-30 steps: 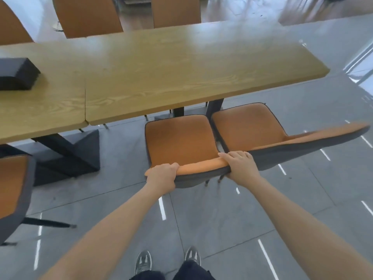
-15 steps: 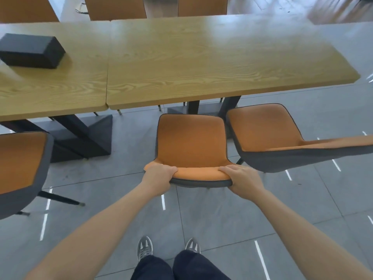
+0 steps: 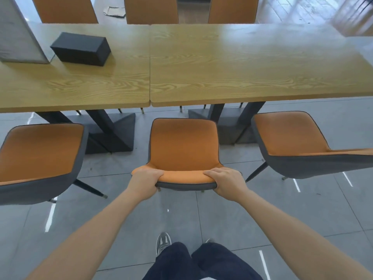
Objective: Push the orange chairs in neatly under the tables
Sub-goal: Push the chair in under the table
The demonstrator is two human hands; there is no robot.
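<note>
An orange chair (image 3: 183, 145) with a grey shell stands in front of me, its seat facing the right wooden table (image 3: 252, 63) and short of its front edge. My left hand (image 3: 145, 181) grips the left end of its backrest top. My right hand (image 3: 227, 181) grips the right end. A second orange chair (image 3: 40, 154) stands at the left by the left wooden table (image 3: 80, 83), and a third orange chair (image 3: 292, 136) at the right is turned at an angle. Both sit out from the tables.
A black box (image 3: 80, 49) and a grey upright panel (image 3: 18, 37) rest on the left table. Dark table bases (image 3: 113, 132) stand on the grey tiled floor either side of the middle chair. Three more orange chair backs (image 3: 151, 10) line the tables' far side.
The chair I hold has moved left, away from the right-hand chair, and now faces the table squarely. My view has swung left, bringing the left chair and the black box further in.
</note>
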